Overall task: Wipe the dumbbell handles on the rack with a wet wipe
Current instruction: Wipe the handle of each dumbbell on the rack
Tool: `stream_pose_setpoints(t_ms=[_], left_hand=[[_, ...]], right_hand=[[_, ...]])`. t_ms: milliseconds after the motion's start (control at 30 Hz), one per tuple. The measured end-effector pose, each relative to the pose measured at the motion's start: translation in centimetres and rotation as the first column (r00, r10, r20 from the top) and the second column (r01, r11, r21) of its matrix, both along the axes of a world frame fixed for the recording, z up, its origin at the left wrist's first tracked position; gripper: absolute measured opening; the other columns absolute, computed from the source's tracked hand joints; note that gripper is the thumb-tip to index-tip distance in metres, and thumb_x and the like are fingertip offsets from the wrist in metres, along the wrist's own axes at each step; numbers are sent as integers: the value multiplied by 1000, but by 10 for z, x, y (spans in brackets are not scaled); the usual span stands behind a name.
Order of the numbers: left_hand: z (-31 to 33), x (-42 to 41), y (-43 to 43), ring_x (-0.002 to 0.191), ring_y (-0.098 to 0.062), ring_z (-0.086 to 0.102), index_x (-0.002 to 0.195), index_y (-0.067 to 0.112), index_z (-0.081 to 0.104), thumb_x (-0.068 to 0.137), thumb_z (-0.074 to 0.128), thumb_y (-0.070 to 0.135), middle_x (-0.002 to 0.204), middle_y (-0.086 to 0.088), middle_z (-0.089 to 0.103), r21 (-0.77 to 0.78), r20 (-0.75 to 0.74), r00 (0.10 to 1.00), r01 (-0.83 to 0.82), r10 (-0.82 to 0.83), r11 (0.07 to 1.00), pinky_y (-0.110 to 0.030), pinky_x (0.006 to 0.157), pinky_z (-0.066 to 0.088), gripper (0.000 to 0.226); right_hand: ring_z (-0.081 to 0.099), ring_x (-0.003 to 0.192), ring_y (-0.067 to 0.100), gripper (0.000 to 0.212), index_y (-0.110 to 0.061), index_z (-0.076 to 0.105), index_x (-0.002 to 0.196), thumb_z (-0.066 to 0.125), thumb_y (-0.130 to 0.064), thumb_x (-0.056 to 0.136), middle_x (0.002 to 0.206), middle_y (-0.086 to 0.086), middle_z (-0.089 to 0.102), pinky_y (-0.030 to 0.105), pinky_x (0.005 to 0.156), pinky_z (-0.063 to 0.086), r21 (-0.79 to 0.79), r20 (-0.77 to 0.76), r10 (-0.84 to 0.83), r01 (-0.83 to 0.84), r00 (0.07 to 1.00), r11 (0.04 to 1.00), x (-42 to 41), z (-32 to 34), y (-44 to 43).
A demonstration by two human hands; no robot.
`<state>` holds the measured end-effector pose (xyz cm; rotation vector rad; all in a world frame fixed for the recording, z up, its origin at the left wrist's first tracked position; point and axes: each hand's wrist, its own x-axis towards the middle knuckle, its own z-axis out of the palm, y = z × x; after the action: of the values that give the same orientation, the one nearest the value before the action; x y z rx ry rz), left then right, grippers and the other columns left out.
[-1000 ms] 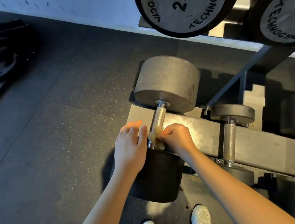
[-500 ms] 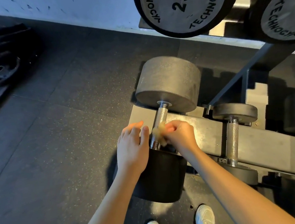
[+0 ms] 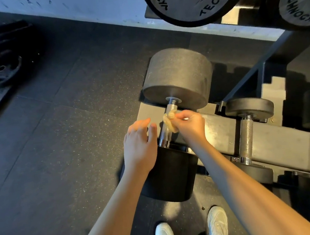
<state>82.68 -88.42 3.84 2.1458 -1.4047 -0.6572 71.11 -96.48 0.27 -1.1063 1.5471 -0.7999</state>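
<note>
a gym: a steel rack (image 3: 276,140) holds dumbbells (image 3: 177,78), bigger round heads (image 3: 191,1) lettered "technogy" sit on the tier above, weight plates (image 3: 2,72) lie stacked at the left, and the floor (image 3: 59,144) is black speckled rubber matting.

Speckled black rubber floor (image 3: 59,144) meets a pale, scuffed wall (image 3: 84,3); weight plates (image 3: 2,70) lie stacked at far left.
</note>
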Motion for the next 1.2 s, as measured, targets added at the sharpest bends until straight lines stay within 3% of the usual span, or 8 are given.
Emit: stream_pose_setpoints(t_ms=[100, 233, 433, 600, 667, 767, 1000, 1200], left_hand=[[-1, -1, -1, 123, -17, 43, 112, 7, 61, 87, 8, 57, 137, -3, 53, 2, 41, 999, 7, -7, 1000, -41, 103, 37, 77], [2, -2, 1, 121, -19, 43, 121, 8, 56, 90, 10, 51, 134, -7, 53, 27, 52, 999, -2, 1, 1000, -37, 104, 34, 70], [32, -3, -9, 131, -20, 40, 142, 14, 41, 101, 37, 24, 143, -4, 45, 69, 26, 1000, 14, -16, 997, -33, 109, 26, 42], [103, -14, -43, 128, -17, 42, 139, 10, 43, 101, 40, 22, 138, -4, 47, -151, -55, 998, 26, -35, 988, -26, 104, 30, 40], [140, -24, -59, 129, -14, 40, 141, 11, 40, 101, 40, 24, 141, -2, 44, -195, -55, 997, 39, -51, 980, -23, 103, 28, 42], [191, -38, -86, 131, -14, 39, 142, 13, 39, 101, 40, 25, 143, -1, 42, -257, -22, 998, 51, -59, 965, -23, 102, 28, 43], [256, -42, -160, 117, -24, 47, 126, 16, 45, 97, 40, 27, 125, -1, 50, -369, 147, 980, 181, -135, 911, -37, 93, 43, 32], [241, -26, -199, 138, -28, 33, 145, 13, 36, 99, 26, 37, 150, -8, 36, -236, 347, 914, 301, -209, 924, -51, 110, 32, 52]], right_hand=[[68, 80, 15, 19, -20, 68, 64, 76, -18, 80, 77, 1, 70, 28, 74, 56, 86, -5, 137, -136, 991, 987, -9, 0, 13], [67, 76, 13, 17, -21, 69, 67, 72, -16, 83, 75, -1, 69, 21, 68, 52, 76, -34, 277, -274, 960, 959, -18, 12, 21], [63, 81, 4, 9, -23, 71, 92, 64, -19, 90, 85, -8, 68, 11, 63, 47, -103, -64, 221, -227, 973, 968, -45, 53, 21], [60, 78, -5, 16, -33, 65, 87, 66, -17, 89, 83, -17, 66, 8, 68, 47, -185, -39, 154, -159, 987, 970, -68, 117, 12], [62, 79, -2, 21, -37, 64, 83, 67, -16, 87, 83, -16, 67, 8, 66, 46, -216, -26, 127, -130, 992, 968, -77, 144, 4], [65, 86, 11, 9, -22, 70, 93, 68, -17, 86, 92, -3, 70, 18, 72, 50, -243, -34, 88, -94, 996, 966, -87, 184, -19], [63, 85, 2, 11, -25, 69, 98, 67, -21, 88, 92, -8, 69, 17, 77, 51, -368, 22, 48, -37, 999, 929, -100, 265, -78], [62, 82, 1, 10, -23, 70, 96, 66, -18, 88, 91, -8, 68, 11, 73, 48, -390, -6, -52, 46, 999, 920, -88, 285, -118]])
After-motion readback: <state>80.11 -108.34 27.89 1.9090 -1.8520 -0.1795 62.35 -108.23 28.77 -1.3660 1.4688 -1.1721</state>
